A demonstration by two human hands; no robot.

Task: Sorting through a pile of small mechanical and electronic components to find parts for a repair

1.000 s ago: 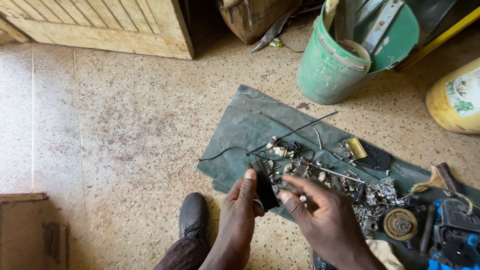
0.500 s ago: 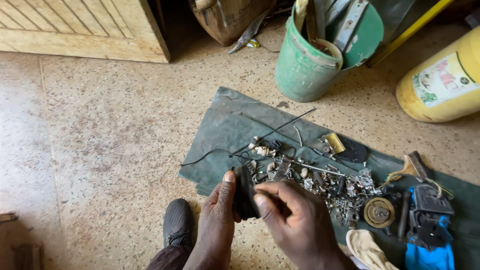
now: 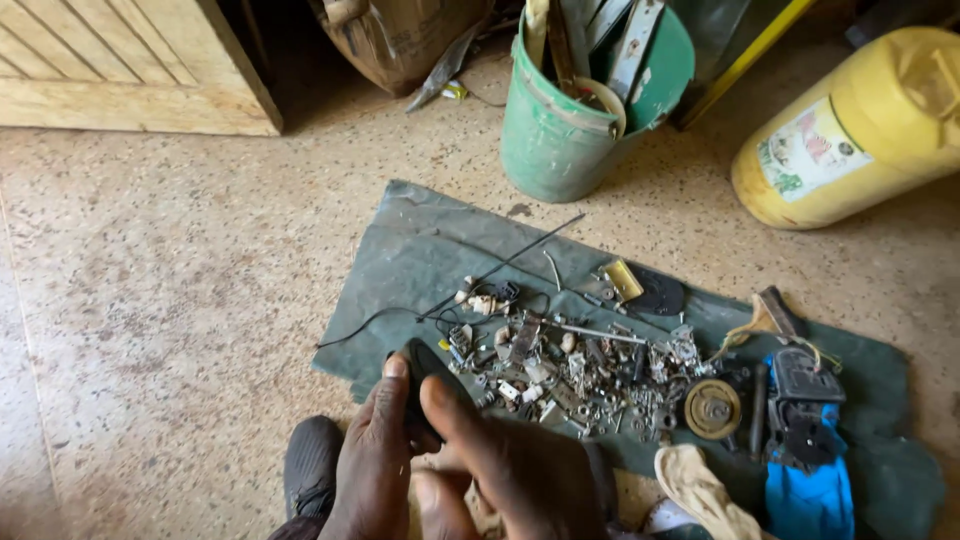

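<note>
Left hand [image 3: 375, 455]: wrapped around the small black part [image 3: 425, 385], thumb up along its left side, fingers closed behind it.
Right hand [image 3: 510, 470]: thumb pressed onto the near face of the same part; the other fingers curl under, and whether they grip anything else I cannot tell.
Black part: held just above the near left edge of the green cloth [image 3: 420, 250], beside the pile of screws and metal scraps [image 3: 580, 375].
Progress: the part is picked out and in both hands; the pile looks unsorted, so most of the work seems left.
Edges: the cloth's near edge runs right under the hands; a shoe [image 3: 312, 465] sits just left of them.
Open room: bare floor [image 3: 170, 300] to the left; green bucket [image 3: 570, 120] and yellow jerrycan [image 3: 850, 130] stand beyond the cloth, well apart from the hands.
</note>
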